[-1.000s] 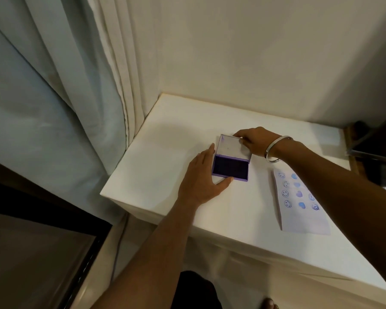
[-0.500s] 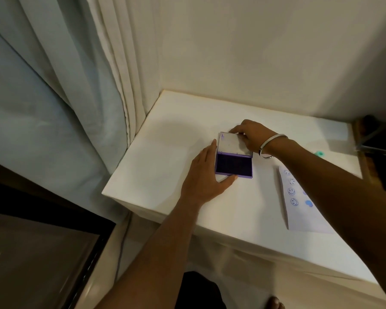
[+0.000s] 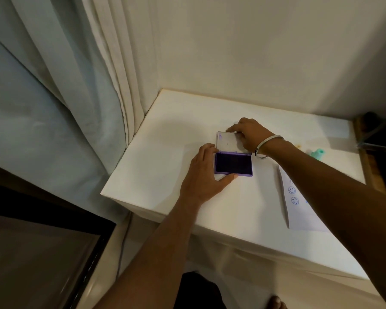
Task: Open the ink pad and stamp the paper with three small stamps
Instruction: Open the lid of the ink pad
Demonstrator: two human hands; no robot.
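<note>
**A:** Nearest the front edge of the worktop (image 3: 156, 175), what did you have?

**B:** Your left hand (image 3: 204, 178) lay flat on the surface, palm down, fingers spread and gripping the purple base of the ink pad (image 3: 233, 162): thumb against its near edge, the other fingers along its left side. It steadied the base rather than closing around it.

**A:** And the pad itself?

**B:** It sat near the middle of the worktop, open, with the dark inked face showing and the lid (image 3: 230, 142) swung up and back on the far side.

**A:** Where was your right hand (image 3: 249, 133)?

**B:** Farther back. You had reached across from the right side, and your fingers were pinching the lid's far edge, holding it open. A bangle (image 3: 268, 145) ringed that wrist.

**A:** The paper?

**B:** The paper (image 3: 299, 208) lay by the front right part of the worktop, well apart from the pad and partly hidden under your right forearm. Two smiley prints (image 3: 293, 195) showed on it.

**A:** Anything beyond?

**B:** A small green stamp (image 3: 317, 153) rested toward the right edge, behind your forearm; it was too blurred to describe further. Curtains (image 3: 87, 97) hung at the far left corner.
</note>
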